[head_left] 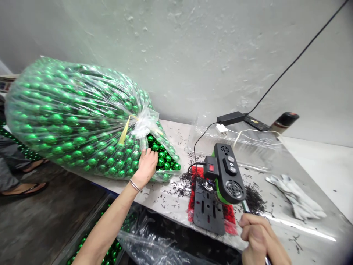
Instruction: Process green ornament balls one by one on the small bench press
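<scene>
A big clear plastic bag (68, 106) full of shiny green balls lies on its side on the table, its neck tied in a white knot. Through a gap beside the knot, bare green balls (164, 162) show. My left hand (148, 163) rests at the edge of this gap, fingers curled; what lies under the fingertips is hidden. My right hand (260, 237) is closed around a slim tool with a metal shaft (245, 206), whose tip end is by a black and green device (230, 175). The device stands on a slotted black plate (209, 213).
Black clippings (253, 198) litter the table around a red mat (231, 221). White gloves (298, 197) lie at right. Behind are a clear plastic tray (256, 151), a power adapter (231, 117) and a dark-capped bottle (285, 121). Below the table edge, more green balls (110, 254) sit. Another person's foot (24, 188) shows left.
</scene>
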Motion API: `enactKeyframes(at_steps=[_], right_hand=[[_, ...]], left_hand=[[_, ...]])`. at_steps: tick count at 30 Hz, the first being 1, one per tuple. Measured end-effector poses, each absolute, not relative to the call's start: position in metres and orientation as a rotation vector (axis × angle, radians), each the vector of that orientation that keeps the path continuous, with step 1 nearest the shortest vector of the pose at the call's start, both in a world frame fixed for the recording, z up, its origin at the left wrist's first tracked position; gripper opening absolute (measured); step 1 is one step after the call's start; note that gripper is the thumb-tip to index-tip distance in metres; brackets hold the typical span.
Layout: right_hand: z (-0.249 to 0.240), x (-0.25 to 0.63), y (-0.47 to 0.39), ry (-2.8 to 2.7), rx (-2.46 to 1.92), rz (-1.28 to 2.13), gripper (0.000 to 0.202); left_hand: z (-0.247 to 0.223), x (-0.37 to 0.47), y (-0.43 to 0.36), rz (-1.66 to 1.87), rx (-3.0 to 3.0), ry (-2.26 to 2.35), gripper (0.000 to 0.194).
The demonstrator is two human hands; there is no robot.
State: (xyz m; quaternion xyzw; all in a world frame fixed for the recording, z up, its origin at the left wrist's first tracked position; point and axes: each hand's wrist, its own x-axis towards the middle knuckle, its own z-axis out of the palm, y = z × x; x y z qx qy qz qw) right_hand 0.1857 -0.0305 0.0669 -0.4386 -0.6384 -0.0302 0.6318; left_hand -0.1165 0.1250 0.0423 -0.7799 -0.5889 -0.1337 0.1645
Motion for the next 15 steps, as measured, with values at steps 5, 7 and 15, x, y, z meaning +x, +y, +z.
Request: enactKeyframes(at_steps=[5, 7, 15], right_hand=[[0.064, 0.193, -0.03, -1.55, -0.986, -0.073, 0.023], [0.06, 0.196, -0.03, -1.549, -0.984, -0.072, 0.004], [0.02, 0.17, -0.057, -1.071, -1.183, 0.192, 0.045]], left_hand=[[0.049, -0.119, 0.121, -0.5, -2.188, -1.723, 0.019], [0.053, -0.122, 0.113, -0.706, -2.198, -1.763, 0.025], [0.045, -0.098, 0.048, -1.755, -2.278, -2.072, 0.036]])
